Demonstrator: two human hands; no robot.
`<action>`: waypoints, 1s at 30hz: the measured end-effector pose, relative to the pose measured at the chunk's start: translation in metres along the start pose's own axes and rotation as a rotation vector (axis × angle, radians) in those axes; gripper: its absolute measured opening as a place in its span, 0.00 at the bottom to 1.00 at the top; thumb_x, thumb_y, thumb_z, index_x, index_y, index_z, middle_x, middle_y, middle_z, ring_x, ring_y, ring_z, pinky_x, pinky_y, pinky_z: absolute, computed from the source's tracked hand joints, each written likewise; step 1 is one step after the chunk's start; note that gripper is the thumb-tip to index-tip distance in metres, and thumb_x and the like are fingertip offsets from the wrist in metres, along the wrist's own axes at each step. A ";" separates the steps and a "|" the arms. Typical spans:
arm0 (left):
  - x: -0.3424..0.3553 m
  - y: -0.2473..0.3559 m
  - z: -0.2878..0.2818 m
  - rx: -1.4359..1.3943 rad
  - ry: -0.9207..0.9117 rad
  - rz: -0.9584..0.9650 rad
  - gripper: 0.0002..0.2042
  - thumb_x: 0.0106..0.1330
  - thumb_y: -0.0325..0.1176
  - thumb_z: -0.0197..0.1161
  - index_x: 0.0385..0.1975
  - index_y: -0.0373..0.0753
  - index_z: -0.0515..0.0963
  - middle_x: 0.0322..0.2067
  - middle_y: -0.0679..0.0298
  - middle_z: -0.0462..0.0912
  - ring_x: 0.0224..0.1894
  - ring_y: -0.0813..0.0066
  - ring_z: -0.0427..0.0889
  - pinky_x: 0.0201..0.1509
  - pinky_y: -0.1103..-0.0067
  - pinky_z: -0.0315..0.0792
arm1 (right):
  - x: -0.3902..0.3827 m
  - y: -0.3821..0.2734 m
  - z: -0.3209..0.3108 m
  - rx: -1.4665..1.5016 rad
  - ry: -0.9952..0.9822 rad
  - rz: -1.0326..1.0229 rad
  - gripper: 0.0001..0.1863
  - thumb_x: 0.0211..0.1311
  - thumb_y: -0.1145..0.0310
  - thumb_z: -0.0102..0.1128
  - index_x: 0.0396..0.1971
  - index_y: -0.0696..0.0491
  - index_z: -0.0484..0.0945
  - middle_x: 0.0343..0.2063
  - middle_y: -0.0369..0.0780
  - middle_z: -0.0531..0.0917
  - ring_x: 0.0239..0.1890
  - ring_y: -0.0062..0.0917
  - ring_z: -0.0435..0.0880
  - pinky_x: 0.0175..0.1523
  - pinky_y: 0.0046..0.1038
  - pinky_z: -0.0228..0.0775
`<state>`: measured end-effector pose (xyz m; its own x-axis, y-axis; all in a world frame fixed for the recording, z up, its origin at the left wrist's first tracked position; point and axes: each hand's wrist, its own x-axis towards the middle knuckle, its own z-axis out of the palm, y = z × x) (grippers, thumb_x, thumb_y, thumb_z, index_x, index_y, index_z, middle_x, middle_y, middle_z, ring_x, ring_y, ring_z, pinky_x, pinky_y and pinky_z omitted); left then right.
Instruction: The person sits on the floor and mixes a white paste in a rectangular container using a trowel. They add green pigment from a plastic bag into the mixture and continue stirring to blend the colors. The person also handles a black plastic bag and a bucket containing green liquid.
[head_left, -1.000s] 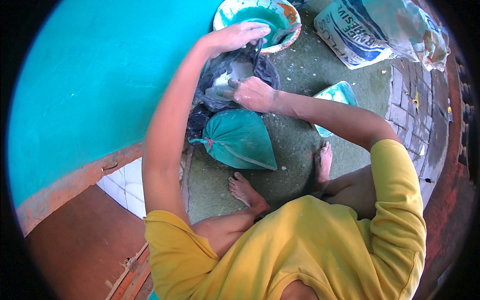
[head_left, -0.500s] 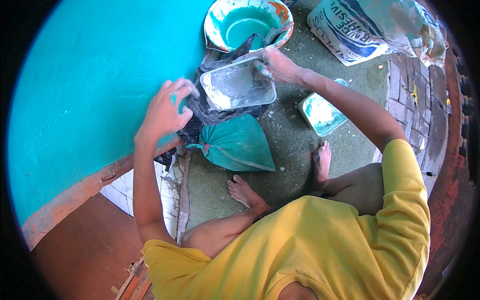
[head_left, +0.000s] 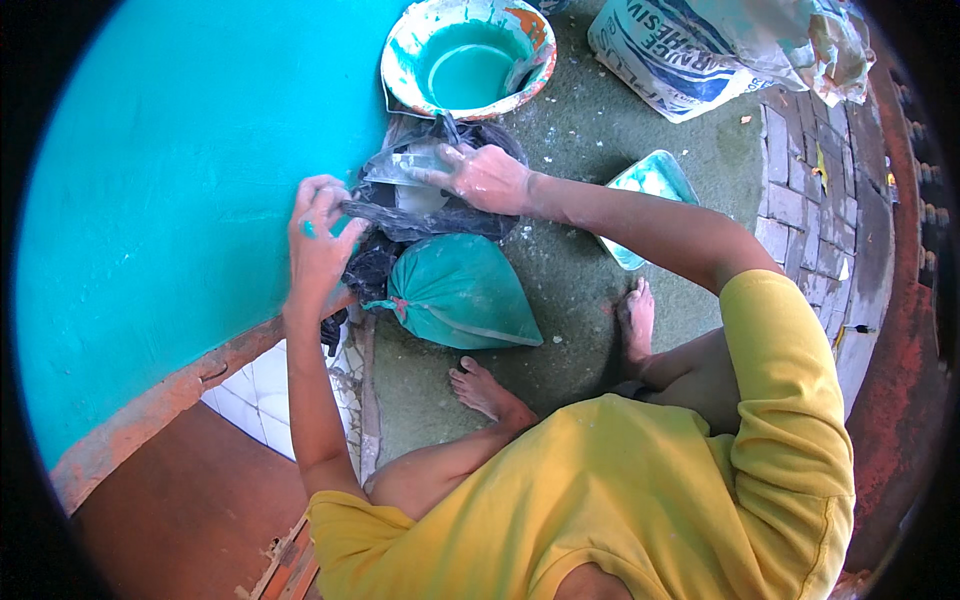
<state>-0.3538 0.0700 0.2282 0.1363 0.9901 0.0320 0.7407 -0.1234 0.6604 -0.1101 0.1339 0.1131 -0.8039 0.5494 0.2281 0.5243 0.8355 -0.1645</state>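
My left hand (head_left: 322, 222), smudged with teal, pinches the near-left edge of a black plastic bag (head_left: 430, 224) beside the wall. Inside that bag, a clear plastic container (head_left: 398, 168) sits tilted, partly covered by black plastic, with white material (head_left: 422, 198) next to it. My right hand (head_left: 488, 178) reaches in from the right, its whitened fingers closed at the container's edge; the exact grip is partly hidden. Just in front of the black bag lies a tied teal cloth bundle (head_left: 465, 290).
A paint-smeared basin (head_left: 395, 60) holding teal liquid stands beyond the bag. Partly under my right forearm is a rectangular tub (head_left: 655, 178) with teal and white residue. A large printed sack (head_left: 665, 70) stands far right. The teal wall (head_left: 180, 200) borders the left side.
The clear container has gone from above the black bag down into it, moved left by my right hand. My left hand has closed on the bag's edge. The view has shifted slightly.
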 end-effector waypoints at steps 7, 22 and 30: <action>-0.021 -0.017 0.021 0.039 0.324 -0.037 0.13 0.50 0.16 0.66 0.34 0.32 0.73 0.48 0.59 0.72 0.46 0.68 0.80 0.48 0.76 0.80 | -0.007 -0.009 0.018 0.008 -0.093 -0.016 0.37 0.56 0.71 0.52 0.69 0.39 0.57 0.46 0.48 0.75 0.36 0.38 0.83 0.28 0.33 0.76; -0.034 -0.019 0.042 -0.211 0.315 0.044 0.13 0.49 0.17 0.71 0.32 0.31 0.74 0.51 0.58 0.72 0.47 0.70 0.79 0.48 0.75 0.80 | 0.021 0.016 0.008 0.366 -0.075 -0.140 0.08 0.45 0.73 0.60 0.28 0.60 0.80 0.26 0.48 0.81 0.34 0.46 0.81 0.43 0.43 0.73; -0.039 -0.017 0.039 -0.238 0.248 0.037 0.14 0.48 0.15 0.70 0.33 0.33 0.75 0.53 0.58 0.70 0.49 0.68 0.80 0.52 0.73 0.78 | -0.003 0.046 -0.049 0.715 -0.116 0.240 0.23 0.58 0.81 0.49 0.54 0.51 0.76 0.39 0.52 0.82 0.40 0.44 0.82 0.49 0.41 0.73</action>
<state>-0.3464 0.0307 0.1862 -0.0260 0.9749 0.2213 0.5603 -0.1691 0.8108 -0.0696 0.1707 0.1519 -0.7361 0.6767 0.0120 0.4104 0.4604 -0.7871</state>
